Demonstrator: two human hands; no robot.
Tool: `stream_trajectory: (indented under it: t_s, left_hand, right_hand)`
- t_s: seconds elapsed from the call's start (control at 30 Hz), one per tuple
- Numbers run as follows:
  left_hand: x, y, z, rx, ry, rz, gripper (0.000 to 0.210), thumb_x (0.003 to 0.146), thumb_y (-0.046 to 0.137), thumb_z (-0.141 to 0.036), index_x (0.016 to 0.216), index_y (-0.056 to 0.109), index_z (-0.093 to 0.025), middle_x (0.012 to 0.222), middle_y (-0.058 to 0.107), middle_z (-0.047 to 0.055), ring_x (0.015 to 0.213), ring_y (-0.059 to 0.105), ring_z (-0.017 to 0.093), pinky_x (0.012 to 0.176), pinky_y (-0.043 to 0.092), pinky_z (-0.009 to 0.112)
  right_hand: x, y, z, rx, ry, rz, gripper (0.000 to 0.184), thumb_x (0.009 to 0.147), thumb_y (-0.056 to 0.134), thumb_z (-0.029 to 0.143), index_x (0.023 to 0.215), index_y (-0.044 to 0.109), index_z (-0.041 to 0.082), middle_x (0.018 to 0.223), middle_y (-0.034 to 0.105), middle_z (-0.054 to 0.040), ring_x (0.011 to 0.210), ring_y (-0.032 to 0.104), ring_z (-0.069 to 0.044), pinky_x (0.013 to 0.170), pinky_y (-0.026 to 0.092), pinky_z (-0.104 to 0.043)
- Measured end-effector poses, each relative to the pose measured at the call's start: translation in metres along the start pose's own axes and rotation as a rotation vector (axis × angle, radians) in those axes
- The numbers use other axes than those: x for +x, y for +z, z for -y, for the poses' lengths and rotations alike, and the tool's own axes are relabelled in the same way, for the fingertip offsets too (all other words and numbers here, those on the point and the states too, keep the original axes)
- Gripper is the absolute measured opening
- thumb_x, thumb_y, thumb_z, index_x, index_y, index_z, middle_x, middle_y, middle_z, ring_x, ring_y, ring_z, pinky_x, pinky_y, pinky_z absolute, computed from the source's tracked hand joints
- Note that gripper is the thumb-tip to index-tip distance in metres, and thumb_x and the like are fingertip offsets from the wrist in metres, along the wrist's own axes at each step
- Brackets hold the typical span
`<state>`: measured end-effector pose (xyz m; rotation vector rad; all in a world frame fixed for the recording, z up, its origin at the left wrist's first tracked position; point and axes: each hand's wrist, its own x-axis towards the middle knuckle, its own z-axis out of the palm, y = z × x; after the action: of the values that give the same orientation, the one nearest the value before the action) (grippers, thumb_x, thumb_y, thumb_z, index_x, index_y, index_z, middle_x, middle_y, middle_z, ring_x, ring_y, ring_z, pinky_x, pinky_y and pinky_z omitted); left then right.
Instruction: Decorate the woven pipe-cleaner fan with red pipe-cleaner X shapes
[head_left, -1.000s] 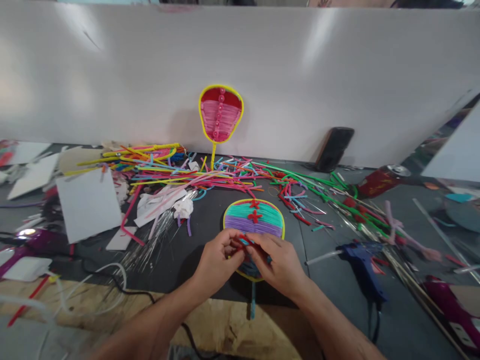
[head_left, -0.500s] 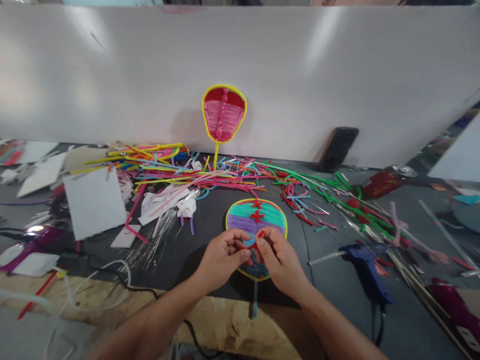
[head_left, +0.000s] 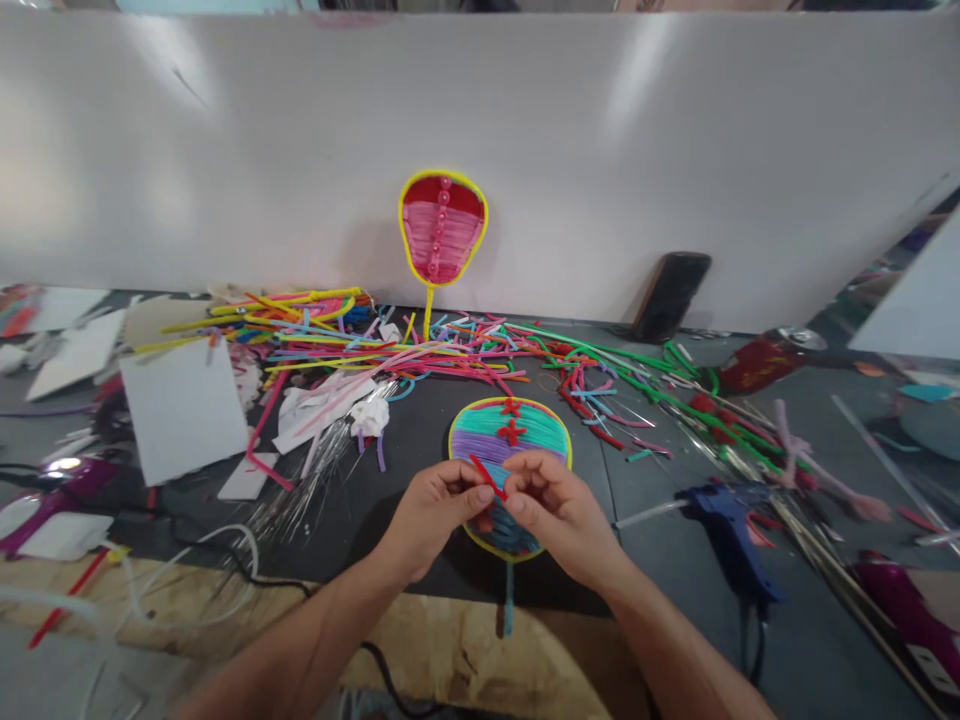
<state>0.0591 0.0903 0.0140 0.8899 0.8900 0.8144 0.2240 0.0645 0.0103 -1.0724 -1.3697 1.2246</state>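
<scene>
A short red pipe cleaner (head_left: 487, 474) is pinched in my left hand (head_left: 442, 510), its upper end sticking up past the fingertips. My right hand (head_left: 559, 510) is closed at the lower end of the same piece, thumb and forefinger together. Below both hands lies a fan-shaped pipe-cleaner craft (head_left: 480, 445) with a yellow rim, teal, purple and blue bands, and a blue-grey handle (head_left: 509, 600). Two red knotted shapes (head_left: 512, 432) sit one above the other on its upper part. My hands cover some of its middle.
A similar pink and red fan (head_left: 442, 230) leans upright against the white board. Loose pipe cleaners (head_left: 390, 350) heap across the back. To the right are a blue glue gun (head_left: 731, 530), a phone (head_left: 670, 297) and a red can (head_left: 772, 360). White paper (head_left: 184, 410) lies left.
The red pipe cleaner has turned: it now slants up to the left, where before it ran up to the right into my right fingers. The view has shifted slightly.
</scene>
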Motion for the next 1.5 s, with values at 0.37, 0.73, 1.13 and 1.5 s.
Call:
stream_trajectory:
  t_s: [0.37, 0.73, 1.13, 1.5]
  left_hand:
    - [-0.0019, -0.0034, 0.0013, -0.022, -0.044, 0.077, 0.024, 0.068, 0.076, -0.031, 0.071, 0.061, -0.013, 0.06, 0.064, 0.001, 0.047, 0.057, 0.009, 0.048, 0.047, 0.02]
    - [-0.0011, -0.0047, -0.0001, -0.028, -0.057, 0.101, 0.02, 0.073, 0.072, -0.031, 0.076, 0.064, -0.013, 0.063, 0.064, -0.001, 0.052, 0.059, 0.009, 0.054, 0.047, 0.02]
    - [0.0006, 0.0011, 0.0013, -0.152, -0.114, 0.03, 0.026, 0.066, 0.078, -0.031, 0.069, 0.06, -0.012, 0.061, 0.063, 0.0, 0.05, 0.058, 0.008, 0.053, 0.047, 0.019]
    - [-0.0002, -0.004, -0.0004, -0.143, -0.138, 0.089, 0.019, 0.068, 0.077, -0.024, 0.076, 0.066, -0.012, 0.065, 0.066, 0.001, 0.055, 0.061, 0.01, 0.057, 0.05, 0.022]
  right_hand:
    - [0.0011, -0.0013, 0.0022, -0.257, -0.047, -0.055, 0.014, 0.088, 0.049, 0.026, 0.08, 0.058, 0.019, 0.065, 0.056, 0.0017, 0.058, 0.05, -0.011, 0.056, 0.043, -0.021]
    - [0.0006, -0.0006, 0.0032, -0.244, -0.067, 0.012, 0.019, 0.091, 0.043, 0.03, 0.079, 0.053, 0.02, 0.069, 0.052, 0.0012, 0.061, 0.049, -0.012, 0.057, 0.041, -0.022]
    - [0.0013, -0.0032, -0.0014, -0.365, -0.21, 0.056, 0.015, 0.091, 0.044, 0.02, 0.08, 0.053, 0.019, 0.073, 0.056, -0.0003, 0.068, 0.053, -0.012, 0.065, 0.042, -0.023]
    - [-0.0012, 0.0012, -0.0013, -0.329, -0.19, -0.079, 0.011, 0.089, 0.049, 0.021, 0.082, 0.057, 0.019, 0.074, 0.06, -0.0008, 0.068, 0.056, -0.012, 0.065, 0.044, -0.023]
